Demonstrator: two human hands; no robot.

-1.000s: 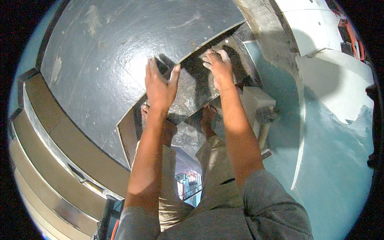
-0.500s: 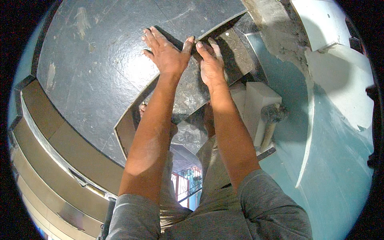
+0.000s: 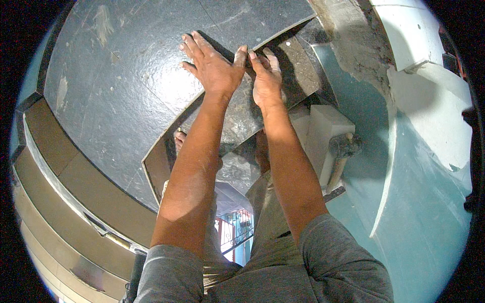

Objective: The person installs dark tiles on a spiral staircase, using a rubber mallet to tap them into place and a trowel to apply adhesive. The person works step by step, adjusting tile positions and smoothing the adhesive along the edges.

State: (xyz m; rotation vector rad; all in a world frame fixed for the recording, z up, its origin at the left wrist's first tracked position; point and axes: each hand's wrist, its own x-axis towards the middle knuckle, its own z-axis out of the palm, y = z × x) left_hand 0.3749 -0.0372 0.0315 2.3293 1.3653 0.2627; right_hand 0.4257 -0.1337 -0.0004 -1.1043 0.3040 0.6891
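My left hand (image 3: pixel 214 70) lies on a dark grey stone-tile surface (image 3: pixel 136 35), its dusty fingers spread. Its thumb reaches to the surface's front edge and nearly meets my right thumb. Just below that edge is my right hand (image 3: pixel 267 83), thumb and fingers curled in a grip. What lies between those fingers is hidden, and I cannot tell if they hold the edge or a small piece. Under both hands sits a lower, rough step (image 3: pixel 240 113) coated with dusty cement. Pale dust marks my fingers.
To the right, a hammer (image 3: pixel 346 146) with a wooden handle stands against a white block (image 3: pixel 331 118). Beyond are a blue-green wall (image 3: pixel 414 166) and rough cement (image 3: pixel 353 45). Brown tiled bands (image 3: pixel 101 177) curve along the left. A bare foot (image 3: pixel 180 139) shows beside my left forearm.
The view has shifted very slightly. Both hands stay at the same edge, with only small movements in the fingers.
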